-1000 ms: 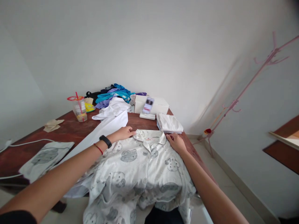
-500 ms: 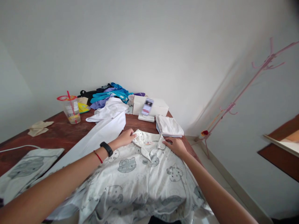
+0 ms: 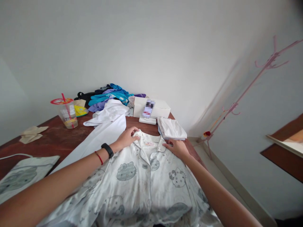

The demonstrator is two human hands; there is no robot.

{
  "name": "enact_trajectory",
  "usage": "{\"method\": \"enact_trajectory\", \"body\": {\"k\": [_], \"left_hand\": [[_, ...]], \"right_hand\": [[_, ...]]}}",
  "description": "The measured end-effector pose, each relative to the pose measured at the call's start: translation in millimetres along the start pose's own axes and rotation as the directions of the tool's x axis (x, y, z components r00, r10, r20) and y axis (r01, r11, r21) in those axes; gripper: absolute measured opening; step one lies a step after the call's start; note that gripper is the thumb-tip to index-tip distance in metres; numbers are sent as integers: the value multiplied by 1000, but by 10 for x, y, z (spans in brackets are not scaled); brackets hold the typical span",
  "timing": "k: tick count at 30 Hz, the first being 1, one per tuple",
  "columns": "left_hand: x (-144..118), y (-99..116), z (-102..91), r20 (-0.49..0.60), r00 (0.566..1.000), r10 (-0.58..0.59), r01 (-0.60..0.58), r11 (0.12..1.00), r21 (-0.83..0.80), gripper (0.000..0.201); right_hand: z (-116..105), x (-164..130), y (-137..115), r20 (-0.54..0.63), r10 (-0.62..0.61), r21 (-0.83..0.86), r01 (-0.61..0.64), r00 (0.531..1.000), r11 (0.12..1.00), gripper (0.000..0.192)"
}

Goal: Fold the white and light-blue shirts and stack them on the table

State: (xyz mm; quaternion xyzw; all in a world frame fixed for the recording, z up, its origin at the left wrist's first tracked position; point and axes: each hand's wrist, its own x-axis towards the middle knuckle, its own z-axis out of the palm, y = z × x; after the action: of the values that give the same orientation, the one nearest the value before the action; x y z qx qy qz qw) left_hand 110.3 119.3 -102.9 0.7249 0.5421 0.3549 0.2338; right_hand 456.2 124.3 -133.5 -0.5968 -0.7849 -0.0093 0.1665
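Observation:
A white pyjama shirt point(image 3: 142, 179) with grey cartoon cat prints lies spread front-up on the dark wooden table point(image 3: 54, 140), its lower part hanging over the near edge. My left hand point(image 3: 126, 137), with a black wristband, pinches the left side of the shirt's collar. My right hand point(image 3: 177, 147) rests on the right shoulder by the collar, fingers curled onto the cloth.
A long white garment point(image 3: 104, 129) lies to the left. Folded white cloth point(image 3: 171, 128), a white box point(image 3: 151, 107) and a pile of coloured clothes point(image 3: 111, 94) sit at the back. A lidded plastic cup point(image 3: 66, 110) stands far left. A pink coat rack point(image 3: 248, 88) is on the right.
Both hands have closed in on the collar and drawn the shirt slightly nearer; my head has turned a little, shifting the table items leftward.

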Motion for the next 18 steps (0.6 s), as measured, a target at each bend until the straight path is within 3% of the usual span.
{"method": "enact_trajectory", "body": {"k": [4, 6, 8, 13, 16, 18], "left_hand": [[84, 176, -197, -126, 979, 157, -131, 972, 195, 33], [110, 176, -233, -129, 967, 219, -174, 941, 289, 31], [107, 95, -199, -65, 974, 216, -175, 904, 389, 31], [5, -102, -11, 94, 995, 45, -96, 750, 654, 35], [-76, 42, 66, 55, 996, 65, -85, 648, 757, 46], [-150, 231, 150, 51, 994, 94, -99, 625, 774, 53]], "right_hand": [[-155, 122, -46, -163, 1, -51, -10, 987, 999, 48], [-194, 180, -69, -199, -21, -82, 5, 980, 997, 49], [-171, 215, -96, -157, -61, -112, 44, 986, 993, 47], [21, 173, -123, 63, -105, -125, 113, 992, 986, 42], [55, 109, -66, 90, -48, -56, 53, 995, 997, 42], [21, 70, 6, 107, -18, 12, 17, 994, 1000, 43]]}}
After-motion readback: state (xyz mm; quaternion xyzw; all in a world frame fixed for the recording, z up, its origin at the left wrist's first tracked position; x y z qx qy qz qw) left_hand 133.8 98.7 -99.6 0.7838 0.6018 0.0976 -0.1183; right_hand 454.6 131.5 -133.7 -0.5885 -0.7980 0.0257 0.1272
